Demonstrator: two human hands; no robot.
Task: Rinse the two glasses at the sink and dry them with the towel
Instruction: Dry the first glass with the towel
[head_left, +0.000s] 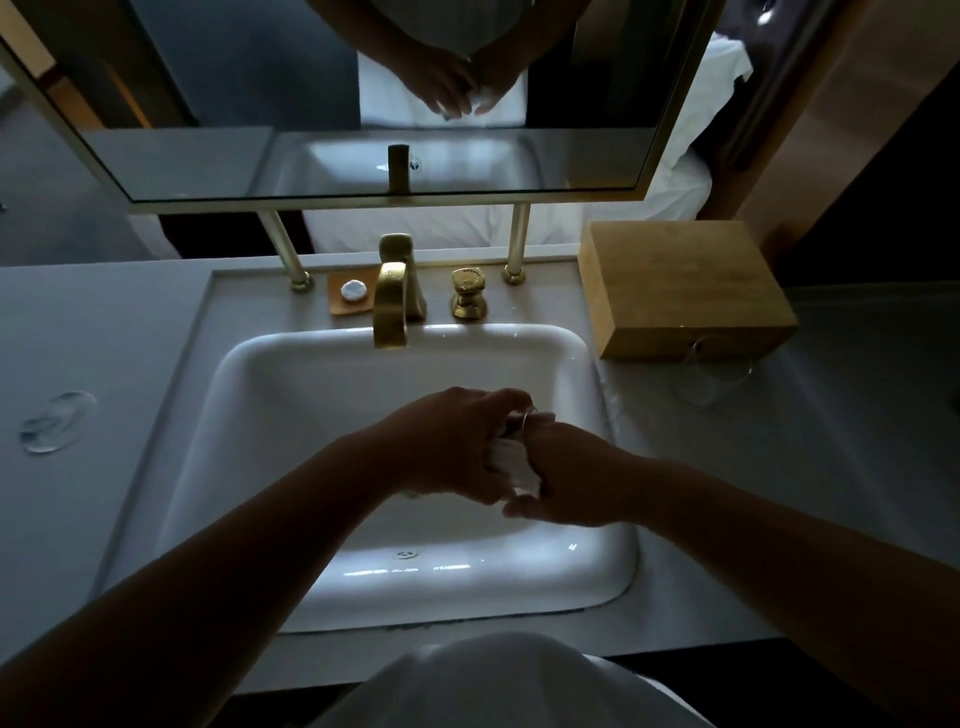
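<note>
While the room sits dim, the pale counter (93, 332) fills the lower two thirds of the frame, with a framed mirror (332, 67) across the top. Centre frame lies the white sink (322, 395), a gold faucet (390, 306) at its back edge. At right stands a wooden box (680, 286), and just in front of it a clear glass (719, 371) (faint, hard to make out) rests on the counter. Over the basin, the left hand (452, 441) curls around a second glass (522, 423), gripping it. The right hand (571, 478) pinches a white towel (514, 465) bunched against that glass, the two hands touching. Far left, something clear and glassy (57, 421) lies on the counter; I cannot tell what.
</note>
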